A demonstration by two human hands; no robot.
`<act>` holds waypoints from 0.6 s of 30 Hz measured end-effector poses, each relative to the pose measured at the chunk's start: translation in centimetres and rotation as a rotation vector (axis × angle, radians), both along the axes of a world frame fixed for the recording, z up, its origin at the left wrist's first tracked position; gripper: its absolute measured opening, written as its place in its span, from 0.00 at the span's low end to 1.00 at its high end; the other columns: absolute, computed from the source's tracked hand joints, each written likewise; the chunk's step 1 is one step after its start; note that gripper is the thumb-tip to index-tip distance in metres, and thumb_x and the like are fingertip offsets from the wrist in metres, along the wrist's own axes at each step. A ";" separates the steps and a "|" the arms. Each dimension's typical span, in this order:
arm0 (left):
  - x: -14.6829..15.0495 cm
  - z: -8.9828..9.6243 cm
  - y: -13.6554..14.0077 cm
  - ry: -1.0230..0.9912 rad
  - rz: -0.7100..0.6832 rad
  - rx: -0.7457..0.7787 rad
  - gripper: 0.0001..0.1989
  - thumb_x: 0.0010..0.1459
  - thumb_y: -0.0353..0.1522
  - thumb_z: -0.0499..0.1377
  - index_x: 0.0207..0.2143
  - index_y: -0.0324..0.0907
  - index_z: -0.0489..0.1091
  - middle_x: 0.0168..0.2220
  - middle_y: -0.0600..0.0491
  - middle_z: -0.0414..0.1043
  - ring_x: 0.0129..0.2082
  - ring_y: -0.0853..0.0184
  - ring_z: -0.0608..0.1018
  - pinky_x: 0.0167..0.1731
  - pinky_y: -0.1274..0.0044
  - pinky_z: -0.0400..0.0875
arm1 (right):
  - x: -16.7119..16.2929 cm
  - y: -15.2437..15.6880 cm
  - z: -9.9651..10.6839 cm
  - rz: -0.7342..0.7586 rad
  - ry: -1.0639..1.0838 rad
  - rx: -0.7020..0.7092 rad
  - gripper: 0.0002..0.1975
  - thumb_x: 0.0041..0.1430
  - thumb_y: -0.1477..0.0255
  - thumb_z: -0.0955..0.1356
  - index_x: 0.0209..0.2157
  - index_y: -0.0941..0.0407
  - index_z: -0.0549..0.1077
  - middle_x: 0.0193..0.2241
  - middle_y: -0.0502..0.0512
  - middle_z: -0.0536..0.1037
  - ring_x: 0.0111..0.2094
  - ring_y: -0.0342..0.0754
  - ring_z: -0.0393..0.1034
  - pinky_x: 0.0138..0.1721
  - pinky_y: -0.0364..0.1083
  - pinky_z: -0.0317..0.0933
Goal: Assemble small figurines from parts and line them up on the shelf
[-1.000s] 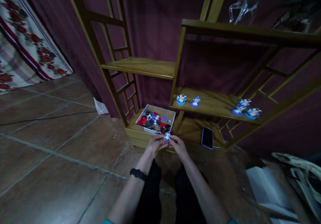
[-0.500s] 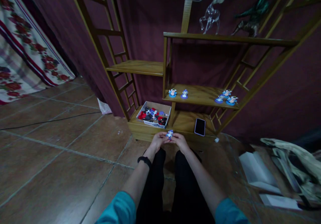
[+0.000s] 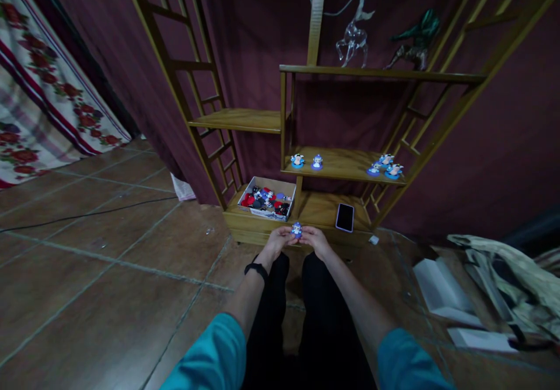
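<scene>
A small purple-and-white toy figurine (image 3: pixel 297 231) is held upright between both hands, in front of the low shelf. My left hand (image 3: pixel 279 241), with a black band on its wrist, grips it from the left. From the right, the fingers of my right hand (image 3: pixel 315 239) close on it too. Just beyond, a shallow white box (image 3: pixel 286 187) holds a jumble of red, black, purple and striped toy parts. On the shelf above stand a blue-based figurine (image 3: pixel 297 161) and a purple figurine (image 3: pixel 317 162). Several more, including another blue-based figurine (image 3: pixel 394 171), cluster at the right.
A phone (image 3: pixel 345 217) lies on the bottom shelf board (image 3: pixel 319 203). Up on the top board are a clear deer ornament (image 3: pixel 353 37) and a dark green statue (image 3: pixel 415 40). White packaging (image 3: pixel 444 288) and pale cloth (image 3: pixel 503 285) lie on the floor at right.
The figurine has been turned a little in my fingers and stands straighter, raised slightly. Both hands still hold it. My view has shifted somewhat to the right.
</scene>
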State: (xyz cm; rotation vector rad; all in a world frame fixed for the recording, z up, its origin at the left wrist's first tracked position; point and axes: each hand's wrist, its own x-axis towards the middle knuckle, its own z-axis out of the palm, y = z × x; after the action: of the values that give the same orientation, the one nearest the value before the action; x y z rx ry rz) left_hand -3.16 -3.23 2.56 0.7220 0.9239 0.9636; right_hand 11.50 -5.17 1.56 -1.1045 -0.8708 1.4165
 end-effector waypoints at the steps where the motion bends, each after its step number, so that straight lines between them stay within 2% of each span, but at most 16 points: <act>1: 0.1 -0.1 0.0 -0.004 -0.002 -0.008 0.12 0.40 0.20 0.65 0.30 0.32 0.70 0.24 0.49 0.73 0.24 0.70 0.76 0.33 0.75 0.73 | 0.0 0.0 -0.1 -0.020 0.005 0.003 0.14 0.38 0.68 0.72 0.31 0.58 0.74 0.30 0.54 0.77 0.28 0.44 0.72 0.34 0.46 0.67; 7: 0.4 -0.6 0.5 -0.023 -0.044 -0.022 0.15 0.39 0.21 0.66 0.33 0.32 0.71 0.25 0.48 0.73 0.24 0.70 0.76 0.33 0.76 0.72 | -0.4 0.4 -1.3 -0.105 -0.083 0.053 0.16 0.38 0.67 0.71 0.33 0.57 0.73 0.31 0.53 0.77 0.30 0.45 0.72 0.35 0.47 0.67; 12: 0.2 -0.9 0.8 -0.017 -0.106 0.020 0.16 0.38 0.23 0.67 0.34 0.31 0.73 0.26 0.47 0.74 0.24 0.71 0.76 0.33 0.78 0.72 | -0.6 0.8 -1.9 -0.069 -0.177 0.067 0.15 0.40 0.67 0.69 0.34 0.57 0.74 0.32 0.53 0.77 0.30 0.45 0.72 0.35 0.47 0.67; 18: -0.3 -0.9 1.1 0.026 -0.122 0.012 0.16 0.35 0.24 0.68 0.31 0.31 0.74 0.27 0.45 0.75 0.24 0.69 0.77 0.32 0.77 0.73 | -0.6 0.9 -1.5 -0.021 -0.183 0.075 0.14 0.39 0.66 0.70 0.30 0.58 0.75 0.27 0.53 0.78 0.27 0.45 0.72 0.32 0.47 0.68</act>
State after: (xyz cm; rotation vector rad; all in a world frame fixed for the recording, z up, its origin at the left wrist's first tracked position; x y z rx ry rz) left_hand -3.49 -2.13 1.70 0.7941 0.8873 0.8544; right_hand 10.86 -4.26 0.06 -1.1959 -1.0307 1.2690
